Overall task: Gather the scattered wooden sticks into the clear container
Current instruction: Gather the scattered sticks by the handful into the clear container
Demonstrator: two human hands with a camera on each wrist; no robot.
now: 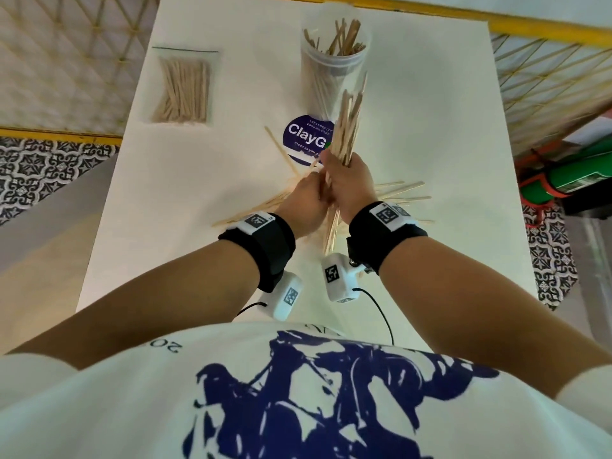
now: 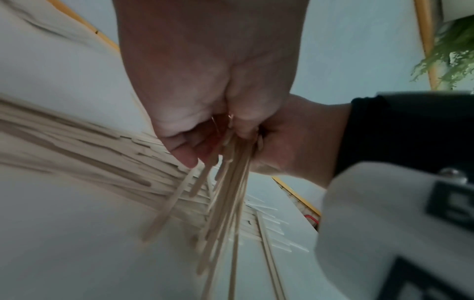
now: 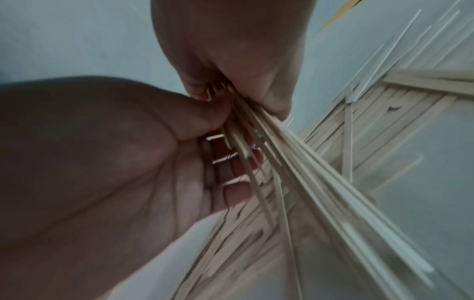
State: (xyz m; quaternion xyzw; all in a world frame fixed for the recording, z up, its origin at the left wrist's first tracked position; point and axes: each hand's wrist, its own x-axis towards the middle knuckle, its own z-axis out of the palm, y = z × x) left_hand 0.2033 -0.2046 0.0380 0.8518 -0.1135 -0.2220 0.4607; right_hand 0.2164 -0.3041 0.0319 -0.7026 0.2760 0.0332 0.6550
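Observation:
A tall clear container [image 1: 334, 71] stands at the far middle of the white table [image 1: 430, 160], with several wooden sticks inside. My right hand [image 1: 346, 175] grips a bundle of sticks [image 1: 347, 127] that stands almost upright in front of the container and below its rim. My left hand [image 1: 309, 195] presses against the right one, its fingers curled round the bundle's lower part. The wrist views show the left hand [image 2: 195, 85] and right hand [image 3: 231, 50] closed on the same bundle [image 2: 228, 203]. More scattered sticks [image 1: 400, 190] lie fanned on the table under both hands.
A clear zip bag of sticks [image 1: 182, 91] lies at the far left of the table. A round purple sticker [image 1: 303, 137] sits in front of the container. Yellow-framed lattice panels [image 1: 546, 71] flank the table, and green cylinders [image 1: 576, 177] lie on the floor to the right.

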